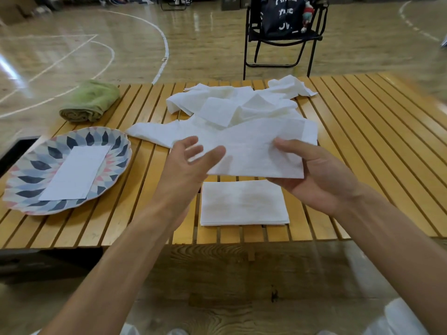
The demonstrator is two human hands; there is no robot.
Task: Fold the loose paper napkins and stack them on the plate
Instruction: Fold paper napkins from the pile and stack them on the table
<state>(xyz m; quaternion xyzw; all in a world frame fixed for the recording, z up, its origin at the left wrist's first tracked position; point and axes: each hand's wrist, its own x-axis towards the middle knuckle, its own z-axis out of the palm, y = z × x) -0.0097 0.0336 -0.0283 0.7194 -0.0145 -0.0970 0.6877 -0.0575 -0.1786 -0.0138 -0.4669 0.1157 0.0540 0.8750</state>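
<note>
A: R hand (pixel 321 175) — grip status?

B: Thumb on top, fingers under, pinching the napkin's (pixel 256 153) R end. Held above the worktop (pixel 362 131), long axis L–R.

A: L hand (pixel 191 163)?

B: Fingers spread, at the sheet's L edge; holds nothing I can confirm. It's nearer the free end, so prob. it takes that side for the fold.

A: Plate (pixel 29 170)?

B: Far L, one folded napkin (pixel 75 172) on it. Loose pile (pixel 232 105) behind.
</note>
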